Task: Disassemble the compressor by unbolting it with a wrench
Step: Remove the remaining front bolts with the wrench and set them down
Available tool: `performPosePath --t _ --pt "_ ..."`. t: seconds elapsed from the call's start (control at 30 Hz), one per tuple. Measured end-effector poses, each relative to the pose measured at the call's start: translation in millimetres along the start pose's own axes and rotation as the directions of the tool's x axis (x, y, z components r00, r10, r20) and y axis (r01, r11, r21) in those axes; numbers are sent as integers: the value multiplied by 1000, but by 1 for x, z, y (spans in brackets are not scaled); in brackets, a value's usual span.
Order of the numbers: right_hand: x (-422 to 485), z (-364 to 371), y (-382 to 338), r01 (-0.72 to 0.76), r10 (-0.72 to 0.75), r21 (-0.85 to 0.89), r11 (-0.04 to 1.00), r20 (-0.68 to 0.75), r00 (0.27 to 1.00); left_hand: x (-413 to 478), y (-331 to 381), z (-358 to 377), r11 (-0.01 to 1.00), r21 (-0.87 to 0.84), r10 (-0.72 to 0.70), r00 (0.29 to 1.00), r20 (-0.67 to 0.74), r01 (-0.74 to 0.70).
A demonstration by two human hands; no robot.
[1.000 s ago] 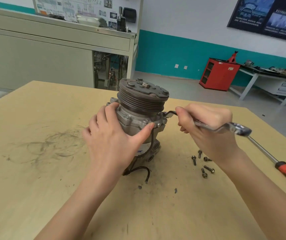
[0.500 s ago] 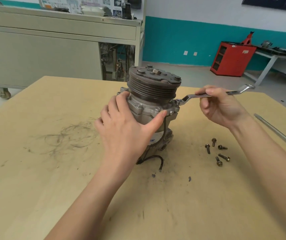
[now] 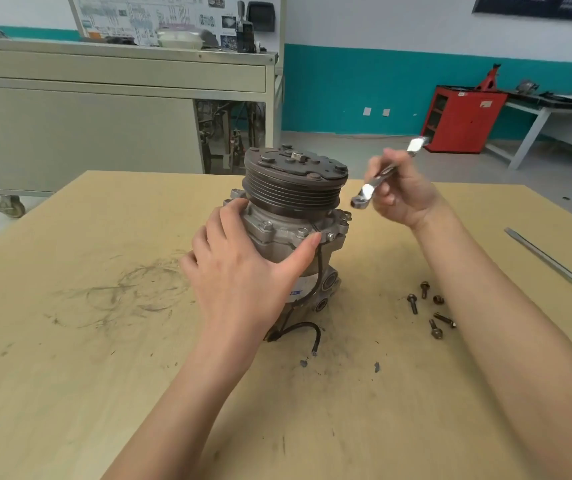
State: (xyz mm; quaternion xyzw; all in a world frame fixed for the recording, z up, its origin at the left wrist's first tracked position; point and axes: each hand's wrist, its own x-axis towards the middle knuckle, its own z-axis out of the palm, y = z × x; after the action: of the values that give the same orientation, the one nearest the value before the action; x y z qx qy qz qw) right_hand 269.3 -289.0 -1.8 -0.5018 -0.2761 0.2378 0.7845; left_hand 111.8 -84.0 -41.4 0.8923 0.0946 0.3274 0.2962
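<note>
My right hand (image 3: pixel 399 194) is curled round the shank of the wrench (image 3: pixel 368 190), whose ring end hangs in the air just beside the pulley (image 3: pixel 291 194), off every bolt head. My left hand (image 3: pixel 239 271) grips the compressor (image 3: pixel 279 237) round its housing, thumb pressed on the flange edge, bracing it upright on the table (image 3: pixel 70 375). Several flange bolts (image 3: pixel 302 232) sit in their holes on the near side, and five loose bolts (image 3: pixel 430 306) lie on the table to the right (a screwdriver (image 3: pixel 547 261) lies farther out, not needed for now). I judge this to be mid-unbolting, with the wrench off the work and due to go onto a head. Which one I can't say; from this angle a slackened head looks like a tight one. The next move calls for lowering the ring squarely over a head, seating it fully, then pulling while the left hand resists the twist.
</note>
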Motion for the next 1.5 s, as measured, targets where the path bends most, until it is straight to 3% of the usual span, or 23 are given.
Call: performPosePath --t 0.1,0.2,0.27,0.33,0.57,0.7,0.73,0.77,0.83,0.9,0.97,1.03,1.17,1.23,1.3,1.4,1.5 --pt "-25 11 -27 44 -136 -255 966 -357 924 0 0 0 1000 3 -7 1000 -1 7" --pt "-50 41 -31 49 -403 -607 793 -462 790 0 -1 1 1000 -2 -10 1000 -5 10" --pt "-64 68 -20 83 -540 -746 661 -396 743 0 -1 1 1000 3 -11 1000 -5 11" --pt "-71 92 -9 107 -605 -837 536 -292 741 0 -1 1 1000 7 -8 1000 -2 8" --pt "-79 133 3 62 -636 -983 171 -63 769 1 -2 1 1000 4 -5 1000 5 5" --pt "-88 131 22 113 -683 -985 -134 174 709 1 -2 1 1000 6 -2 1000 2 2" --pt "-90 128 27 124 -700 -986 -116 169 694 1 -3 1 1000 5 -3 1000 4 3" --pt "-92 122 30 143 -713 -989 -27 119 691 1 -3 1 1000 4 -6 1000 6 6" --pt "-93 106 26 190 -672 -938 290 -58 738 1 -2 0 1000 2 -12 1000 7 12" --pt "-89 81 14 204 -532 -781 591 -187 826 1 -1 0 1000 10 -9 1000 8 9" --pt "-76 53 3 198 -375 -584 787 -199 905 1 -1 0 1000 21 -8 1000 9 8" --pt "-55 29 0 164 -230 -390 906 -129 964 0 0 -1 1000 21 -11 1000 15 11" --pt "-6 5 13 11 -3 -42 999 177 984 1 0 0 1000 21 -13 1000 7 12" --pt "13 -1 23 -63 24 115 991 315 949 1 1 0 1000 17 -9 1000 6 9" --pt "20 -5 28 -118 26 244 963 350 936 1 1 0 1000 15 -11 1000 5 11" --pt "8 -1 18 -17 -13 114 993 259 966 0 0 -1 1000 18 -12 1000 10 11" --pt "-19 15 -11 114 -117 -148 983 -17 993 0 -1 -2 1000 20 -11 1000 10 11"
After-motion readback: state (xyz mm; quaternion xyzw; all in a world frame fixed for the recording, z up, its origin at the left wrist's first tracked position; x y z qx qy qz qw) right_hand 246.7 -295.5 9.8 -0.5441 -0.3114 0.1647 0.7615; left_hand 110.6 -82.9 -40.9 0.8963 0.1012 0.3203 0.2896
